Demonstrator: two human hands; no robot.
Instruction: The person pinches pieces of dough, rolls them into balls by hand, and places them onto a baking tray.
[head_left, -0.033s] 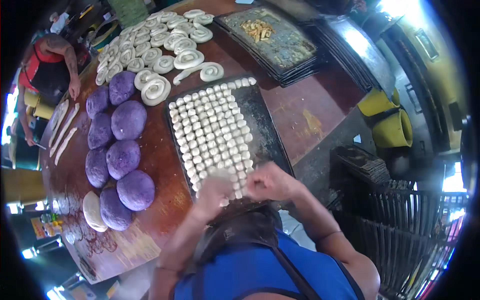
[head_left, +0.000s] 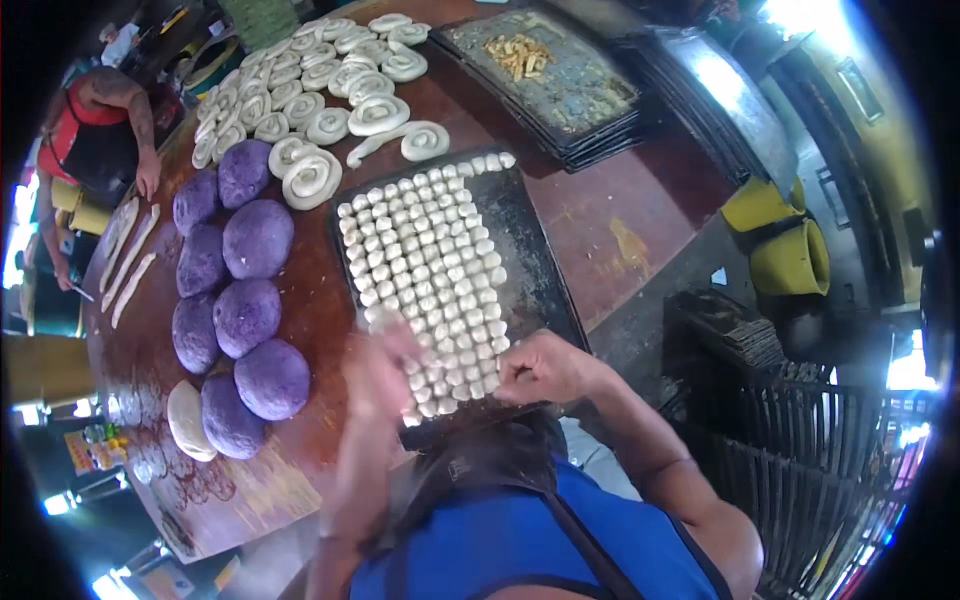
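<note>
A dark baking tray [head_left: 530, 250] holds rows of small pale dough pieces [head_left: 420, 260], with bare metal along its right side. My left hand [head_left: 390, 365] is motion-blurred over the tray's lower left, its fingers too smeared to read. My right hand [head_left: 540, 368] is curled at the lower right edge of the dough rows, thumb and forefinger bent together; I cannot make out what they hold. Left of the tray lie several large purple dough balls [head_left: 258, 240] and a pale one [head_left: 186, 420]. Coiled dough ropes [head_left: 380, 116] cover the back of the table.
Stacked trays [head_left: 590, 105] sit at the back right of the table [head_left: 640, 200]. A co-worker [head_left: 95, 130] stands at the left near dough strips [head_left: 128, 290]. Yellow buckets [head_left: 790, 255], more trays [head_left: 725, 325] and dark racks [head_left: 800, 460] are at the right.
My left hand has moved left and slightly up over the dough rows, uncovering pieces near the middle of the bottom rows. My right hand has shifted very slightly.
</note>
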